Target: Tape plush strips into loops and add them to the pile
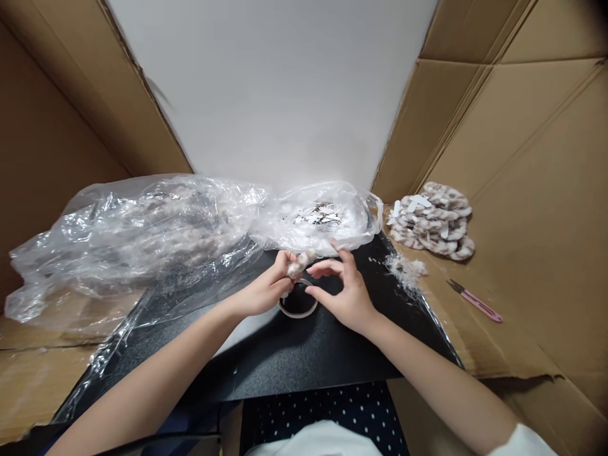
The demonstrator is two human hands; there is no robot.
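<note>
My left hand (266,288) is closed around a small fluffy white-and-brown piece (302,262), whose end sticks out past the fingers. Just right of it, my right hand (346,290) has its thumb and fingers apart and holds nothing that I can see. A pale ring, like a roll of tape (298,315), rests on the black table surface (304,358) below both hands. Behind them lies an opened clear bag (297,237) with small white and dark bits (323,214) inside.
A large clear plastic bag (156,221) of fluffy pieces lies at left. On the right are a pile of fluffy twisted loops with white tags (434,221), loose white scraps (406,271) and pink-handled thread snips (477,305). Cardboard walls (536,209) stand at both sides.
</note>
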